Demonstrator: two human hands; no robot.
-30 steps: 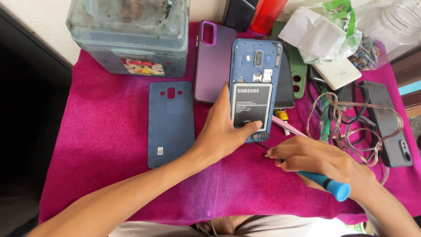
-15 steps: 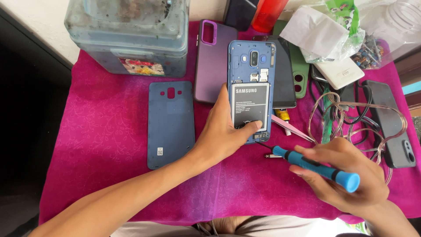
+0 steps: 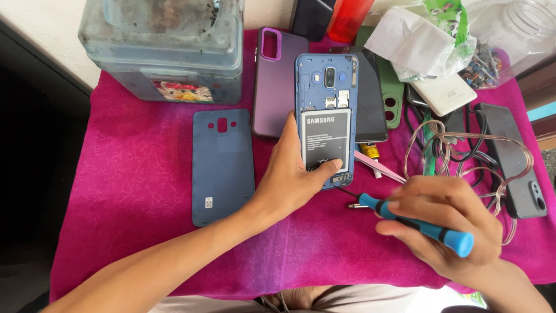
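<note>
- The opened blue phone [image 3: 326, 119] lies back-up on the pink cloth [image 3: 139, 174], its cover off and its battery [image 3: 325, 138] showing, right under your left fingers.
- Your left hand [image 3: 292, 174] lies half open over the phone's lower end, palm against its left edge, thumb pressed on the bottom of the battery.
- Your right hand [image 3: 449, 223] is curled closed around the blue screwdriver [image 3: 414, 223]; its thin tip points up-left and sits at the phone's bottom right corner.
- The removed back cover [image 3: 223, 165] lies flat just left of your left hand, apart from the phone.
- A purple case [image 3: 278, 87] sits beyond your left hand, touching the phone's left side; a dark phone [image 3: 370, 98] is partly tucked under its right side.
- Tangled cables [image 3: 463, 150] lie just beyond your right hand.
- The screwdriver's middle is hidden by your fingers, and I cannot tell whether its tip sits in a screw.
- A plastic box [image 3: 162, 46] at the far left is cut off by the top edge.
</note>
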